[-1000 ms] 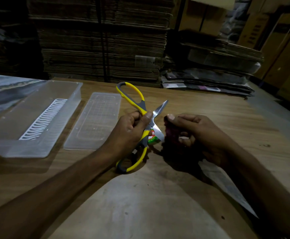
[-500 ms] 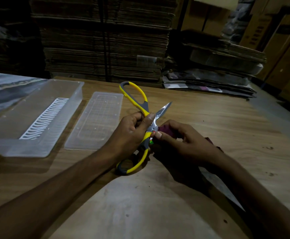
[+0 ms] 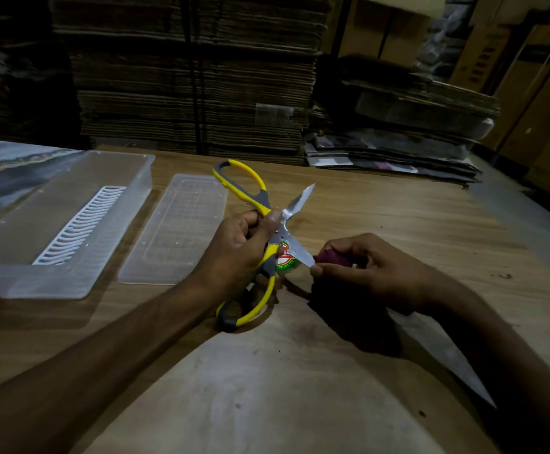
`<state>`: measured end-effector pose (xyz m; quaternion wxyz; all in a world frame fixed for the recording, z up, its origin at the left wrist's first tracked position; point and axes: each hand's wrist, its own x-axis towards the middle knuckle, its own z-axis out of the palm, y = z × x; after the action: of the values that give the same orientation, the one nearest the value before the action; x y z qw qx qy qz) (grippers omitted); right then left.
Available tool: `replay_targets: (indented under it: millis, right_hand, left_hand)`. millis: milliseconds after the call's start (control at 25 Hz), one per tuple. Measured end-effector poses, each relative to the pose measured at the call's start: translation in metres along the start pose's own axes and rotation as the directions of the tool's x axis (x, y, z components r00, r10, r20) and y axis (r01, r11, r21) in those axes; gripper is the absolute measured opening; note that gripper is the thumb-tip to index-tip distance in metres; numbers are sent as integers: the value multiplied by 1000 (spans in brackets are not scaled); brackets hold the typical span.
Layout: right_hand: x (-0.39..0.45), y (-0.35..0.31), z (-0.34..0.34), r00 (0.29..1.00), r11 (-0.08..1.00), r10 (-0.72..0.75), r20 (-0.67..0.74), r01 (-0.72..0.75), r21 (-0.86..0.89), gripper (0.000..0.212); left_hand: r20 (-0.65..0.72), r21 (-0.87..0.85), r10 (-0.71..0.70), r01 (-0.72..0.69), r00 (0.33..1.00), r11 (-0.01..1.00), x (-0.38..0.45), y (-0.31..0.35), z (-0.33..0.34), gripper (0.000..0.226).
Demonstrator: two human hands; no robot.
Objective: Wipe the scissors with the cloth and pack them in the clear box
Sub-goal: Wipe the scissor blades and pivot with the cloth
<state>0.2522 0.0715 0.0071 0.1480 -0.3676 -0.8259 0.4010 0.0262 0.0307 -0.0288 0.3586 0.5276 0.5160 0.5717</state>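
Above the wooden table (image 3: 398, 224), at centre, the left hand (image 3: 237, 250) grips the yellow-handled scissors (image 3: 260, 247) at the pivot, blades spread apart. Right hand (image 3: 371, 273) has fingers curled, pinching a dark red cloth (image 3: 331, 258) against the tip of the nearer blade. Clear box (image 3: 129, 178) and its lid (image 3: 182, 231) lie at left, lid just beside the box.

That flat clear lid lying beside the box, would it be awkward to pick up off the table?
Probably a bit. The clear lid lies flat on the wooden table, so fingers would likely need to catch an edge. It looks thin and smooth, so likely light, slightly bendy and maybe slippery. Being flat, it shouldn't roll or tip.
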Motion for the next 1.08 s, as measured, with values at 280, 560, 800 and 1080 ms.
replay_targets:
  millis: [280, 560, 800, 1080]
  right_hand:
    - [-12, -7, -24, 994, 992, 2, -107, 12, 125, 28]
    - [-5, -2, -26, 931, 977, 85, -356, -8, 211, 19]
    - [15, -11, 24, 978, 965, -56, -200, 105, 241, 20]
    - [25, -4, 29, 969, 988, -130, -210, 143, 51, 27]
  left_hand:
    - [-63, -69, -60, 56, 996, 996, 5, -3, -1, 47]
    - [-72, -19, -38, 37, 997, 999, 6, -3, -1, 39]
    - [59, 56, 97, -100, 994, 993, 0, -2, 1, 31]
    - [69, 85, 94, -99, 993, 991, -1, 0, 2, 41]
